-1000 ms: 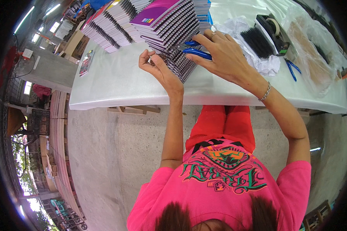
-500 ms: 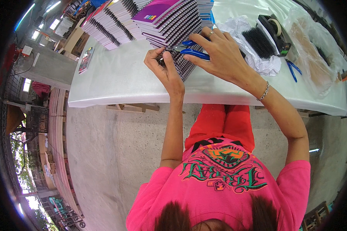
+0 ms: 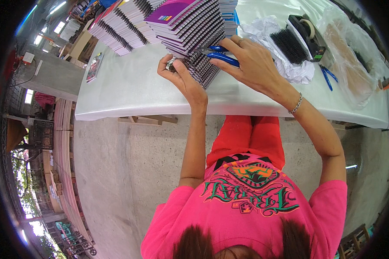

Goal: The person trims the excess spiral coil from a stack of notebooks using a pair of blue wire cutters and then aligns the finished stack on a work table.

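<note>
A tall stack of spiral notebooks (image 3: pixel 188 28) with purple covers stands at the table's near edge, wire bindings facing me. My right hand (image 3: pixel 253 64) is closed round the blue handles of a pair of wire cutters (image 3: pixel 224 58). The cutters' jaws point left at the bindings, partway down the stack; whether they touch wire is too small to tell. Beside the stack's left corner my left hand (image 3: pixel 186 84) has its fingers curled, thumb against a small shiny thing that I cannot make out.
More spiral notebooks (image 3: pixel 121 28) stand in stacks at the back left. On the right lie crumpled white paper (image 3: pixel 304 74), a bundle of black wire bindings (image 3: pixel 288 46), a tape dispenser (image 3: pixel 307 30), blue-handled pliers (image 3: pixel 328 77) and a plastic bag (image 3: pixel 348 52). A small booklet (image 3: pixel 95 67) lies left.
My left hand has drawn slightly left and down, away from the cutters. The cutters have shifted a little right, their handles spread slightly wider.
</note>
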A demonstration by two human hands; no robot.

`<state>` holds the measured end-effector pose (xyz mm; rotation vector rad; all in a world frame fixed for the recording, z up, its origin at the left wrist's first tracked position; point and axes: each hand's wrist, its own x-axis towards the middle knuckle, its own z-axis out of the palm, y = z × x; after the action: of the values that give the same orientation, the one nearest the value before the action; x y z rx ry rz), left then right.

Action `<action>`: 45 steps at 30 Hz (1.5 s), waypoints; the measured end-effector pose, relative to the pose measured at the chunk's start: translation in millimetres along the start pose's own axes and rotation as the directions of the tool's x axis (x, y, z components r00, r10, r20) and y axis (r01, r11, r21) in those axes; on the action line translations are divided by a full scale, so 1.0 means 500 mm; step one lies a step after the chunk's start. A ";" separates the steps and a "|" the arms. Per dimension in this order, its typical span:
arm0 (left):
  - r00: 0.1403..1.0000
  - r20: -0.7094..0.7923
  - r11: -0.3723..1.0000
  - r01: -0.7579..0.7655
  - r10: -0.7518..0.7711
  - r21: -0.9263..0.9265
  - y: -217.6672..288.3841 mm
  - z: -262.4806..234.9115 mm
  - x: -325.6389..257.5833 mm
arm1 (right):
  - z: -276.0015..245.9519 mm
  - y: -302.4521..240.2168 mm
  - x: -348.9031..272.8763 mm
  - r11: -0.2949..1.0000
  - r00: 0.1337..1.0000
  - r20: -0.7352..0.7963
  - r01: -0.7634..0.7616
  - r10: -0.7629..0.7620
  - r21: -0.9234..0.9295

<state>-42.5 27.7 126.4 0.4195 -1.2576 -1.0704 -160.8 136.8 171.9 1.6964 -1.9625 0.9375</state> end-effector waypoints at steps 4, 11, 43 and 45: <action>0.992 0.111 0.993 -0.075 0.065 0.087 -0.011 -0.016 -0.003 | 0.007 0.003 -0.006 0.998 0.998 -0.047 0.039 -0.041 -0.048; 0.970 0.189 0.936 -0.206 0.156 0.284 -0.030 -0.034 0.000 | 0.018 -0.003 0.004 0.996 0.994 -0.064 0.080 -0.084 -0.050; 0.981 0.170 0.938 -0.147 0.097 0.314 -0.030 -0.038 -0.016 | 0.032 -0.019 -0.009 0.997 0.990 0.125 -0.063 0.057 0.042; 0.988 0.140 0.957 -0.097 0.060 0.275 -0.027 -0.039 -0.013 | 0.026 -0.025 -0.015 0.992 0.988 0.113 -0.110 0.102 0.066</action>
<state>-29.9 21.2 106.1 0.5169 -1.5387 -0.8641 -145.2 132.5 160.6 1.7301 -2.1329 0.9823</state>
